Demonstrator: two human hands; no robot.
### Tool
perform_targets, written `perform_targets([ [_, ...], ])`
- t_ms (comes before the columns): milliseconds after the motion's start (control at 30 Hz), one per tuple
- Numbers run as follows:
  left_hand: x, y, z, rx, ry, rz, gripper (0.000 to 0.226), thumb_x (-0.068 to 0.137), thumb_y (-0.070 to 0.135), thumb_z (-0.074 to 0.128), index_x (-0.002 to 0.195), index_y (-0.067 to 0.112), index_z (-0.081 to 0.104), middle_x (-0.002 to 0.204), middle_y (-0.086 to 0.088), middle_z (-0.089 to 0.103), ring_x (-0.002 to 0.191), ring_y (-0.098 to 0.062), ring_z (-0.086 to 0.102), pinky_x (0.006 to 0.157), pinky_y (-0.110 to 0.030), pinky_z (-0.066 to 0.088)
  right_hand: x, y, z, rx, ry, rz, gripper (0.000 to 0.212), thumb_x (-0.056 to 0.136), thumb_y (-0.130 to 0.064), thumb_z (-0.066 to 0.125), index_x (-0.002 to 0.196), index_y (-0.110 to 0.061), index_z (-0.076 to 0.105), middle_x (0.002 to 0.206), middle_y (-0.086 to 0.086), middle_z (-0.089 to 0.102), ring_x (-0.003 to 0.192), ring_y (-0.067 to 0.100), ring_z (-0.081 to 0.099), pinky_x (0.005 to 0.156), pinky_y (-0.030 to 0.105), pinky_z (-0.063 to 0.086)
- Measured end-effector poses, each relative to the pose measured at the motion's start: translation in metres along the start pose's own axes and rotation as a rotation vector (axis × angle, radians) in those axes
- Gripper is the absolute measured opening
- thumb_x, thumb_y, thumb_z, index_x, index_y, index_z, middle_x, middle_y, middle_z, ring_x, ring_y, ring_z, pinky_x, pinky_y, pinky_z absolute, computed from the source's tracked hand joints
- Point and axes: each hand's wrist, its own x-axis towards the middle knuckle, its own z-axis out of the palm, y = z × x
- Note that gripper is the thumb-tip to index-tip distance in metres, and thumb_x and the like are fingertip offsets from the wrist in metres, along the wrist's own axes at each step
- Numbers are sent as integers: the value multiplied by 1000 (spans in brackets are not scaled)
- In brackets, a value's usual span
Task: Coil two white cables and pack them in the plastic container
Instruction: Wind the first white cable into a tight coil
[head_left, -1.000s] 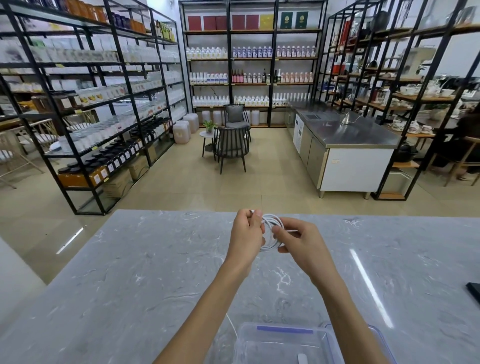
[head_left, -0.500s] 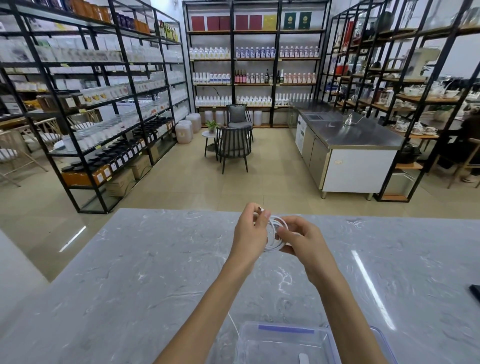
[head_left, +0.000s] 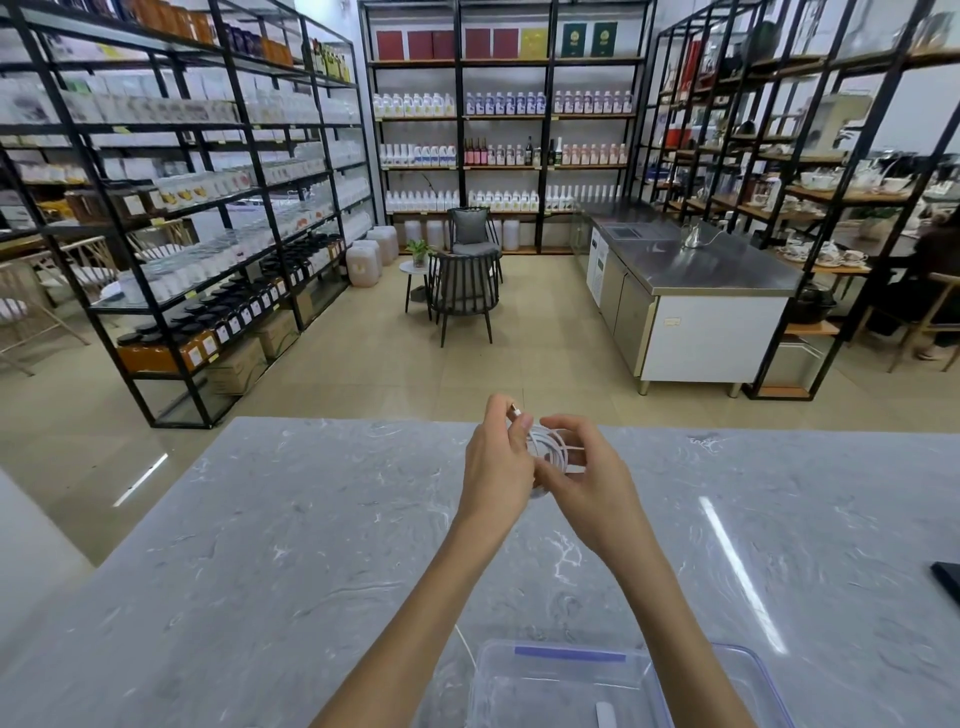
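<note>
Above the grey marble table (head_left: 260, 545) both hands hold a small coil of white cable (head_left: 550, 449). My left hand (head_left: 496, 462) pinches the coil, with the cable's plug end sticking up between its fingertips. My right hand (head_left: 589, 483) grips the coil's right side, fingers curled around the loops. A clear plastic container (head_left: 524, 675) with a blue strip sits at the near edge below my arms; a small white piece (head_left: 605, 717) lies inside it. A thin white cable (head_left: 466, 647) runs along the table just left of the container, partly hidden by my left forearm.
A dark flat object (head_left: 946, 577) lies at the table's right edge. Beyond the table are a tiled floor, black shelving racks of bottles and jars on the left and back, two dark chairs, and a steel counter on the right.
The hands have closed in on each other around the coil. The loops look tighter and the right fingers now wrap over them.
</note>
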Motion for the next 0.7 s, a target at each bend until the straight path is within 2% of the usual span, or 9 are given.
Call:
perform_targets([
  [67, -2, 1, 0, 7, 6, 20, 11, 105, 23, 40, 97, 15, 42, 67, 3, 46, 58, -10, 44, 46, -13, 37, -3, -1, 4, -213, 82, -56, 35, 86, -15, 72, 116, -28, 58, 103, -7, 60, 88, 10, 59, 73, 23, 49],
  [133, -3, 0, 0, -1, 5, 21, 11, 105, 21, 38, 96, 16, 40, 67, 2, 45, 57, -10, 42, 45, -11, 36, -5, -3, 5, -315, 119, -95, 35, 89, -16, 68, 120, -30, 59, 104, -5, 60, 87, 11, 58, 74, 23, 46],
  [233, -2, -3, -1, -28, -8, -30, 12, 106, 24, 35, 95, 19, 38, 66, 4, 44, 56, -10, 42, 44, -15, 34, -4, -3, 3, -254, 74, -93, 41, 91, -4, 61, 124, -29, 60, 106, -4, 65, 93, 13, 63, 81, 30, 54],
  [333, -1, -3, -1, -69, -18, -63, 13, 105, 26, 36, 95, 19, 41, 68, 3, 47, 57, -10, 45, 49, -23, 34, -5, -3, 1, -231, 36, -119, 47, 91, 0, 57, 124, -33, 54, 109, -12, 59, 99, 11, 61, 83, 33, 55],
  [400, 1, -2, -2, -164, -11, -104, 14, 105, 28, 37, 98, 17, 43, 75, 0, 51, 61, -12, 47, 56, -26, 39, -6, -1, -2, -192, -25, -200, 48, 90, 0, 59, 122, -35, 52, 116, -16, 53, 104, 5, 57, 82, 28, 55],
  [500, 4, -2, -3, -274, -21, -205, 16, 105, 29, 37, 103, 16, 44, 86, -5, 55, 70, -18, 50, 65, -31, 43, -7, 3, -6, -153, -100, -237, 36, 89, -7, 68, 113, -32, 61, 125, -16, 50, 110, -3, 52, 83, 17, 53],
  [567, 4, -2, -2, -309, -46, -262, 16, 105, 30, 37, 101, 17, 45, 89, -6, 56, 73, -19, 52, 66, -31, 44, -6, 3, -4, -203, -18, -231, 24, 87, -14, 72, 106, -28, 65, 121, -14, 53, 102, -2, 55, 80, 21, 53],
  [700, 3, 1, 1, -346, -55, -272, 14, 105, 29, 39, 98, 18, 44, 88, -7, 59, 71, -19, 55, 62, -29, 47, -9, -5, 2, -415, 136, -290, 7, 88, -18, 71, 90, -13, 67, 115, -5, 62, 77, 14, 59, 64, 31, 51],
])
